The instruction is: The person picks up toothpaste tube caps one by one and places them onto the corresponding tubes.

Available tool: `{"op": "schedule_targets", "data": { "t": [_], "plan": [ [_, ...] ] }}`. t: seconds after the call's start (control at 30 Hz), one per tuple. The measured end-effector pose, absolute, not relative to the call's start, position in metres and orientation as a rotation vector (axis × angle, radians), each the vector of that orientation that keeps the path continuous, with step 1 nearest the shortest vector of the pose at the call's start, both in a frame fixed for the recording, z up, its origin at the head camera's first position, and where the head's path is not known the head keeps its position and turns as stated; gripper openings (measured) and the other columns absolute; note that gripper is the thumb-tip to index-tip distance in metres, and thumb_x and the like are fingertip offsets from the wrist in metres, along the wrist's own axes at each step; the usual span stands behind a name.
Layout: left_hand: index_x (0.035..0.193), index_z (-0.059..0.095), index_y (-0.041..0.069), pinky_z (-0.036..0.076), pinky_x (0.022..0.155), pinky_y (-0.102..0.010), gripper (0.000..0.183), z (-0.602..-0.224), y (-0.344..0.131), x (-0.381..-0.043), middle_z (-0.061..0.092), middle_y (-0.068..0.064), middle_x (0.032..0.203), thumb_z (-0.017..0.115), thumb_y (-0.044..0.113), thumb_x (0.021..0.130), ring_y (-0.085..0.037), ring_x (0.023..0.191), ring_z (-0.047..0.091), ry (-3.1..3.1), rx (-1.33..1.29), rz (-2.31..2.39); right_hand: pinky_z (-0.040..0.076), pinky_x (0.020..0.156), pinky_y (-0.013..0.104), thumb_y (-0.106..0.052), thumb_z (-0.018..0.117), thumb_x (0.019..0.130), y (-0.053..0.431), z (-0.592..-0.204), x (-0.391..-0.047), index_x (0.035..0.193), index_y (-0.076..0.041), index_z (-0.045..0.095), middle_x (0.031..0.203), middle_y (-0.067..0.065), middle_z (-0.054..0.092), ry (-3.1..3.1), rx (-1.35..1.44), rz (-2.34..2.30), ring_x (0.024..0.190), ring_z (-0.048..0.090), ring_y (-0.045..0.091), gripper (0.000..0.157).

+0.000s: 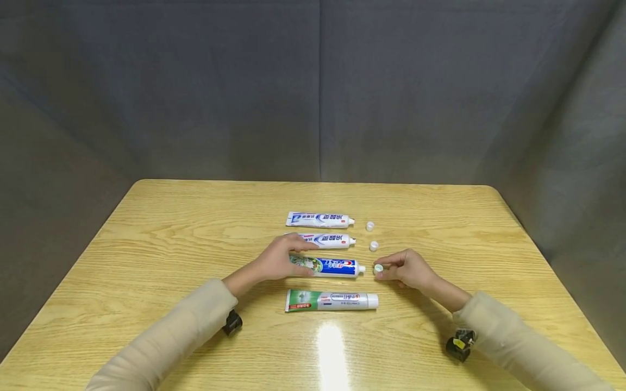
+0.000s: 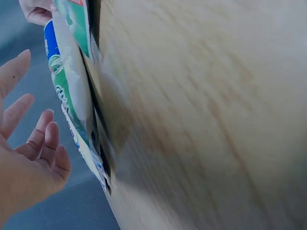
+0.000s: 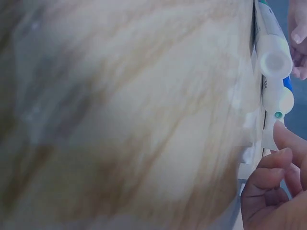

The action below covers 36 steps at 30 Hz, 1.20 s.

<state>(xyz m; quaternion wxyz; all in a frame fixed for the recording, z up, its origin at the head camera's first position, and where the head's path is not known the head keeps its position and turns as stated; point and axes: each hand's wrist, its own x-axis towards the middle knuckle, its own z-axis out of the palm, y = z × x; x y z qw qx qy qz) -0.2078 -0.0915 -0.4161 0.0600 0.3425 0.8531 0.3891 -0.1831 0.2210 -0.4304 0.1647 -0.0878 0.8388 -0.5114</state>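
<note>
A blue, green and white Crest toothpaste tube (image 1: 337, 267) lies uncapped on the table, its nozzle pointing right. My left hand (image 1: 283, 258) hovers over its tail end; in the left wrist view that hand (image 2: 33, 153) has loosely spread fingers, apart from the tube (image 2: 62, 81). Just beyond the nozzle, my right hand (image 1: 408, 269) pinches a small white cap (image 1: 378, 269) between thumb and finger. The right wrist view shows the nozzle (image 3: 278, 115) close to the right hand (image 3: 278, 187). My left fingers partly cover the white toothpaste tube (image 1: 332, 240) behind.
Another uncapped white tube (image 1: 320, 220) lies farthest back. Two white caps, a rear one (image 1: 370, 226) and a nearer one (image 1: 374, 246), stand right of the white tubes' nozzles. A capped green and white tube (image 1: 332, 300) lies in front. Grey curtains surround the wooden table (image 1: 195, 217).
</note>
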Motion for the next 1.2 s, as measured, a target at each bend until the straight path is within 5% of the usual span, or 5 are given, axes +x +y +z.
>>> {"op": "schedule_targets", "data": {
  "t": [0.77, 1.03, 1.2],
  "plan": [
    [0.113, 0.065, 0.01, 0.032, 0.076, -0.034, 0.05, -0.427, -0.077, -0.212, 0.062, -0.003, 0.103, 0.078, 0.029, 0.069, -0.016, 0.09, 0.051, 2.726, 0.997, 0.793, 0.027, 0.038, 0.02, -0.009, 0.069, 0.079, 0.221, -0.417, -0.176, 0.109, 0.009, 0.062, 0.056, 0.008, 0.052, 2.397, -0.279, -1.498, 0.039, 0.034, 0.008, 0.035],
    [0.109, 0.066, 0.005, 0.037, 0.067, -0.026, 0.045, -0.424, -0.074, -0.212, 0.066, -0.004, 0.094, 0.078, 0.023, 0.07, -0.01, 0.077, 0.052, 2.712, 1.029, 0.818, 0.028, 0.039, 0.02, -0.01, 0.071, 0.078, 0.223, -0.421, -0.177, 0.107, 0.009, 0.063, 0.058, 0.01, 0.053, 2.41, -0.298, -1.498, 0.042, 0.037, 0.009, 0.035],
    [0.11, 0.065, 0.001, 0.04, 0.065, -0.024, 0.042, -0.423, -0.074, -0.211, 0.065, -0.006, 0.095, 0.076, 0.02, 0.073, -0.012, 0.075, 0.051, 2.692, 1.056, 0.855, 0.039, 0.043, 0.024, -0.007, 0.071, 0.077, 0.223, -0.421, -0.176, 0.104, 0.01, 0.063, 0.065, 0.008, 0.057, 2.43, -0.309, -1.498, 0.049, 0.05, 0.014, 0.032]
  ]
}}
